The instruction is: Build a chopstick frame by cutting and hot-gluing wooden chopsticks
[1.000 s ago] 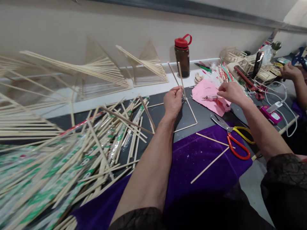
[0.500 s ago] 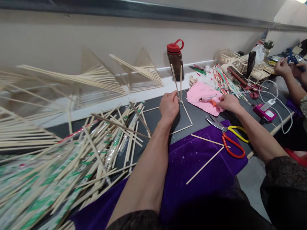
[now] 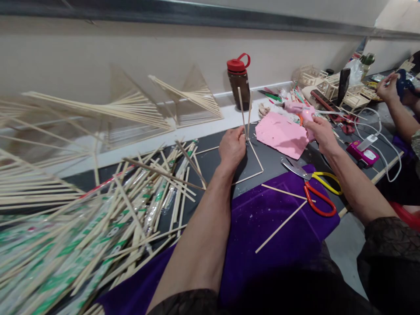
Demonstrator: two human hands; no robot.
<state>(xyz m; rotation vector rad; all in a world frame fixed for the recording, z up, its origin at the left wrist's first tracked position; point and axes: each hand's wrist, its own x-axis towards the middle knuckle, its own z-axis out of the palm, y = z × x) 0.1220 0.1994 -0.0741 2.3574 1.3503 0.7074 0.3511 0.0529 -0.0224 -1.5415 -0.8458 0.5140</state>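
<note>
My left hand (image 3: pixel 232 145) is closed round the lower part of a thin wooden stick (image 3: pixel 242 107), which stands nearly upright beside a second stick (image 3: pixel 250 109). Both rise at the corner of a flat stick frame (image 3: pixel 256 155) on the dark table. My right hand (image 3: pixel 323 131) grips a pink glue gun (image 3: pixel 300 110), raised over the far right edge of a pink sheet (image 3: pixel 278 133), its nozzle pointing left. The fingertips of my left hand are partly hidden.
Scissors (image 3: pixel 308 177) and loose sticks lie on a purple cloth (image 3: pixel 262 232). A bottle (image 3: pixel 239 85) stands by the wall. Stick piles (image 3: pixel 131 210) and stick structures (image 3: pixel 131 107) fill the left. A magenta power adapter (image 3: pixel 362 154) and another person's hand (image 3: pixel 387 87) are at right.
My right hand has lifted the glue gun off the pink sheet, up and to the right. The upright sticks at my left hand have shifted slightly.
</note>
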